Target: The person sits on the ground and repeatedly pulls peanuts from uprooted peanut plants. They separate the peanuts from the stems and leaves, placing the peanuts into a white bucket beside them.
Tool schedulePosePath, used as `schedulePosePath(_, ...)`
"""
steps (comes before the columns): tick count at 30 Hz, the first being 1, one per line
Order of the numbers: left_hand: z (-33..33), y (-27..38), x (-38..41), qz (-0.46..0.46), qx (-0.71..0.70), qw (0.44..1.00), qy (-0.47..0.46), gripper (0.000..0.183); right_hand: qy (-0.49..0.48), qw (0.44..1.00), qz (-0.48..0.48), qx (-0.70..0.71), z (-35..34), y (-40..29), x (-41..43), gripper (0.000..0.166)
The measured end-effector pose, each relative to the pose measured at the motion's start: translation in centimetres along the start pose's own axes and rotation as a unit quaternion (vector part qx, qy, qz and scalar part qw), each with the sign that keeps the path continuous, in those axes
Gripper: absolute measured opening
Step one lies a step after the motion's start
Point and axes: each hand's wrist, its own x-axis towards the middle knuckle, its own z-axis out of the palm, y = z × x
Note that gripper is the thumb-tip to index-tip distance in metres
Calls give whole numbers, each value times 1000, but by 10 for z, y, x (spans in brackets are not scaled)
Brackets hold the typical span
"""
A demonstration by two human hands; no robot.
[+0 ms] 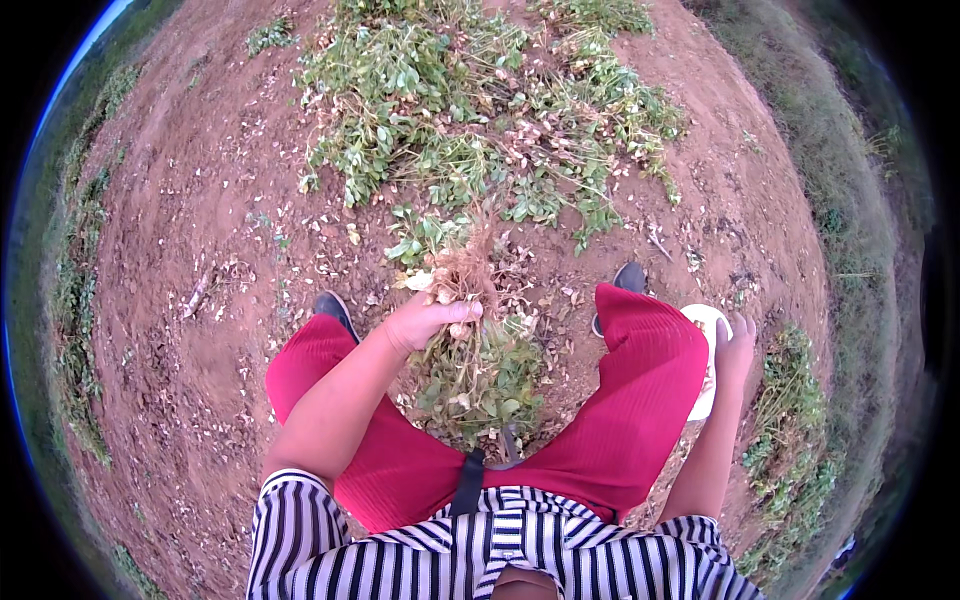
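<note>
My left hand (433,321) grips a bunch of uprooted peanut plants (480,367) between my knees. Its tangled brown roots (476,262) and pale peanut pods (459,330) stick up beyond my fist, and the leafy stems hang back towards my body. My right hand (735,351) is at the right side of a white container (703,411), beside my right knee. Several peanuts lie inside it, partly hidden by the knee. The fingers point away from me, and the palm side of that hand does not show.
A broad heap of pulled peanut plants (450,112) lies ahead on reddish soil (187,225). More plants (787,420) lie at the right, beyond my right arm. A short stick (197,295) is on the ground at left. Grass (840,187) borders the right side.
</note>
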Motion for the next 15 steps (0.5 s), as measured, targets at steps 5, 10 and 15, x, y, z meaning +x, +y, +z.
schedulePosePath(5, 6, 9, 6, -50, -39, 987, 149, 40, -15, 937, -92, 336, -72, -181, 24, 13)
schedulePosePath(10, -2, 12, 23, 12, -67, 963, 262, 34, -224, 841, -334, 362, -72, -303, -10, 37)
schedulePosePath(15, 0, 18, 25, 34, -21, 953, 299, 29, -237, 841, -361, 325, -18, -339, -29, 45)
